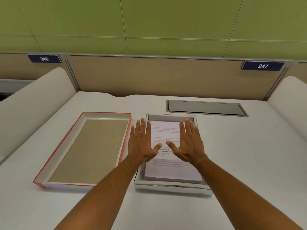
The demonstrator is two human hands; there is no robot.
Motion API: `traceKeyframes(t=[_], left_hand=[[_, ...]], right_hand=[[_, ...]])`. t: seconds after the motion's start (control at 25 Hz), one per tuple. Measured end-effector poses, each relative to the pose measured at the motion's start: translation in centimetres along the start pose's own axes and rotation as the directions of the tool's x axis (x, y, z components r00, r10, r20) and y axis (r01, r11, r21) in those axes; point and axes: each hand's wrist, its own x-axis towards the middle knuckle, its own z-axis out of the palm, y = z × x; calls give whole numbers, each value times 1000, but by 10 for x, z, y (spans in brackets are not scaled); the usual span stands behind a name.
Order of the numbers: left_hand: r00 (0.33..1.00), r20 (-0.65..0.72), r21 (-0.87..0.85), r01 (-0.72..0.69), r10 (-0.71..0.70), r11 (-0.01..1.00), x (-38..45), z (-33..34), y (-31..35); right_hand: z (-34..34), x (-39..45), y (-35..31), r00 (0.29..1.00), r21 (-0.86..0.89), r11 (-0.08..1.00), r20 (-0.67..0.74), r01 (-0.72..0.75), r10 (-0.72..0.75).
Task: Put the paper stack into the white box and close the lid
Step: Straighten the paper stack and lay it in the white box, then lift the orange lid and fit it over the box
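The paper stack (167, 170), white sheets with printed text, lies inside the shallow white box (172, 188) at the middle of the desk. My left hand (142, 143) is spread flat over the stack's left edge, fingers apart. My right hand (189, 141) is spread flat over its right side. Neither hand grips anything. The lid (83, 150), red-edged with a brown inside, lies upside down on the desk just left of the box.
A grey recessed cable hatch (206, 107) sits in the desk behind the box. Beige partitions with number plates 246 (44, 58) and 247 (263, 65) close the back. White rounded dividers (33, 100) stand at both sides.
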Motion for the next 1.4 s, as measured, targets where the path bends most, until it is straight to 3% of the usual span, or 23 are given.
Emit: traceKeyframes(t=[0.36,0.68,0.96,1.12,1.28,1.4], left_hand=[[991,-6,61,134,-134,989,-47,-19,-30],[985,38,81,167,-170,983,-53,-24,-77],[941,202,-216,314,-272,925,-42,4,-106],[935,251,-274,318,-251,908,-37,3,-109],[947,210,-360,308,-245,881,-24,-23,-112],[940,82,-594,313,-332,741,-7,-63,-119]], right_hand=[[-2,-14,-44,993,13,993,6,117,-117],[9,-13,-100,993,8,993,-11,118,-117],[31,-2,-137,1000,-12,1000,9,10,-9],[35,-4,-139,997,-23,998,32,-63,64],[32,-1,-137,992,47,991,35,-123,121],[28,5,-138,985,193,966,45,-170,164]])
